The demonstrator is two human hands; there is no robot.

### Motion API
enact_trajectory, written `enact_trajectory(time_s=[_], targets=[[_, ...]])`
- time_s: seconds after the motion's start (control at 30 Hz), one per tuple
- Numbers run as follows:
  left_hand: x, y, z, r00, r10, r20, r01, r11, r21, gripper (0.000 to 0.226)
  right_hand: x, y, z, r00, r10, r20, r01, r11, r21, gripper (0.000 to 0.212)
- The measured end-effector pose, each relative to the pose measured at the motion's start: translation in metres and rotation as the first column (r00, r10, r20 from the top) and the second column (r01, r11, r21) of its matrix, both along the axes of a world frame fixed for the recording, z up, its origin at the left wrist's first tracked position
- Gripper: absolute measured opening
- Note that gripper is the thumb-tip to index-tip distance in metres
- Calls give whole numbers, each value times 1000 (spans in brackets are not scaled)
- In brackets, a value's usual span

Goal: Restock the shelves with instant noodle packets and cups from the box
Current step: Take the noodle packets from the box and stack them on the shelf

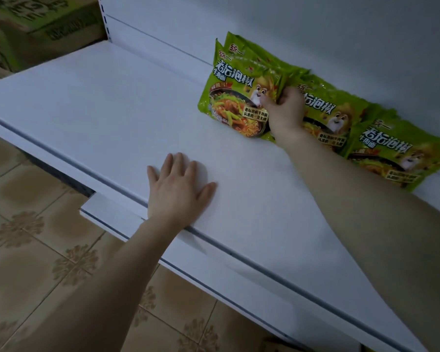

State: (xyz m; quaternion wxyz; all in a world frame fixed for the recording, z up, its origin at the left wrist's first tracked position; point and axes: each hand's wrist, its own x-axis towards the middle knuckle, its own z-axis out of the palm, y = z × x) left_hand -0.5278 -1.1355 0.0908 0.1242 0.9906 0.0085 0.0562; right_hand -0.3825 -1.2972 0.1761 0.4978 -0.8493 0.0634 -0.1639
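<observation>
Several green instant noodle packets lean in a row against the back wall of a white shelf (pixel 112 102). My right hand (pixel 286 109) grips the right edge of the leftmost packet (pixel 231 92), which has another packet tucked behind it. Further right stand a second packet (pixel 325 110) and a third packet (pixel 401 158), both partly hidden by my right forearm. My left hand (pixel 179 191) lies flat with spread fingers on the shelf surface near its front edge. No box of noodles for restocking is clearly in view beside me.
A green printed cardboard carton (pixel 38 24) sits at the top left beyond the shelf's end upright. A lower white shelf edge (pixel 107 214) juts out beneath. Brown patterned floor tiles (pixel 36 250) lie below.
</observation>
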Motion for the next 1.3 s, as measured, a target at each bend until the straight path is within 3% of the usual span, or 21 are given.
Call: enact_trajectory(time_s=[0.27, 0.43, 0.6, 0.83, 0.93, 1.07, 1.3], targets=[[-2, 0, 2, 1000, 8, 23, -8, 1000, 1, 72, 8, 1, -9, 999, -25, -36, 16, 970, -243, 34], [-3, 0, 3, 1000, 9, 29, -9, 1000, -4, 74, 7, -2, -12, 998, -17, -54, 1, 960, -279, 37], [-3, 0, 4, 999, -5, 33, 4, 1000, 20, 71, 5, -5, -16, 997, 4, -75, -20, 976, -217, 43], [-4, -3, 15, 996, -15, -85, 18, 999, 31, 66, -30, -5, -15, 991, 2, -136, -46, 946, -320, 25], [-13, -12, 28, 992, -104, -77, 107, 993, 45, 43, -53, -8, -10, 989, 22, -144, -77, 918, -389, 35], [-39, -18, 40, 940, -296, 168, 295, 955, 34, 24, -79, -11, -3, 976, 121, -183, -192, 874, -447, 35], [-93, -22, 63, 794, -562, 233, 572, 820, 25, 37, -162, -26, 14, 953, -13, -302, -112, 914, -390, 41]])
